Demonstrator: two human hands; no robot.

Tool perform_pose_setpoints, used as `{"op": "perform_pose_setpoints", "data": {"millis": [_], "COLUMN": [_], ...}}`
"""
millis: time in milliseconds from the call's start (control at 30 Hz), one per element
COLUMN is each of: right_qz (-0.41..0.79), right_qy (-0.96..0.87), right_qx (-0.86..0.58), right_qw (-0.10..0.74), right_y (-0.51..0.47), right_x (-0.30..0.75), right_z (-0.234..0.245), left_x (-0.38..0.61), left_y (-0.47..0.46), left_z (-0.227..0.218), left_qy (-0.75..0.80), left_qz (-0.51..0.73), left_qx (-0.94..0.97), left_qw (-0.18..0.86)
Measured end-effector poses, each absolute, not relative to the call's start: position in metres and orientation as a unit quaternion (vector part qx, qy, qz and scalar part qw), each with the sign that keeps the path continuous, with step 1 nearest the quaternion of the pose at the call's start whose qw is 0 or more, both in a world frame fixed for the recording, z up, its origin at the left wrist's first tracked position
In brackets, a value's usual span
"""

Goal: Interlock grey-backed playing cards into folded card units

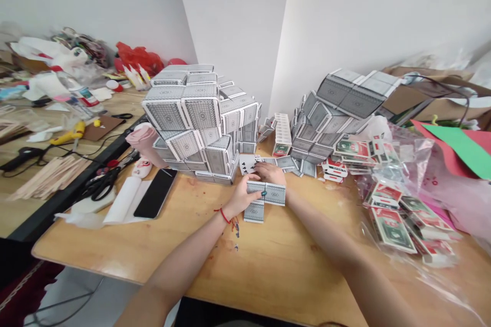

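Note:
My left hand [242,198], with a red string on the wrist, is closed on a block of folded playing cards [275,194]. Its thumb presses on the patterned grey card backs. One square unit of the block hangs below the others. Just behind it, my right hand [274,173] bends its fingers over loose face-up playing cards [247,163] on the table; the fingertips are partly hidden. Large stacked structures of folded cards stand behind my hands, one at the left [199,112] and one at the right [330,112].
A black phone [156,194], black scissors [103,183] and a pink roll [142,137] lie to the left. Card boxes [391,227] and plastic wrapping [422,153] cover the right side. A row of card boxes [282,132] stands between the structures. The wooden table [268,265] ends near my body.

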State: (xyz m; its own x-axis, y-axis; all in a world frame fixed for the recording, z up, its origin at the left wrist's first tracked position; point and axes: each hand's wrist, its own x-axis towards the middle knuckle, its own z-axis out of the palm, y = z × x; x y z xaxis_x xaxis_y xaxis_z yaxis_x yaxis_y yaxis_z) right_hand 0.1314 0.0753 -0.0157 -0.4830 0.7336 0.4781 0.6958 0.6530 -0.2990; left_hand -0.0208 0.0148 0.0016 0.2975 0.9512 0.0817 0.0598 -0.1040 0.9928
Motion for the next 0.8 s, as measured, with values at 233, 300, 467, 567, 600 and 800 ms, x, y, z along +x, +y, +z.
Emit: {"op": "perform_pose_setpoints", "data": {"millis": [233,300,467,567,600,800], "right_qz": [0.195,0.301,0.427,0.46,0.475,0.484], "right_qy": [-0.558,-0.472,-0.382,-0.34,-0.336,-0.324], "right_qx": [-0.551,-0.534,-0.497,-0.502,-0.5,-0.508], "right_qw": [0.589,0.634,0.652,0.648,0.641,0.635], "right_y": [0.057,0.049,0.031,0.019,0.015,-0.009], "right_x": [0.153,0.157,0.159,0.162,0.164,0.176], "right_z": [0.0,0.001,-0.003,-0.007,-0.009,-0.019], "left_x": [-0.023,-0.023,-0.022,-0.022,-0.022,-0.027], "left_y": [0.016,0.016,0.016,0.015,0.015,0.017], "left_z": [-0.001,0.0,0.002,0.002,0.002,-0.001], "left_qy": [0.425,0.433,0.442,0.432,0.427,0.418], "left_qz": [0.417,0.419,0.42,0.425,0.428,0.438], "left_qx": [0.595,0.588,0.58,0.575,0.571,0.577], "left_qw": [0.54,0.54,0.541,0.55,0.555,0.549]}}
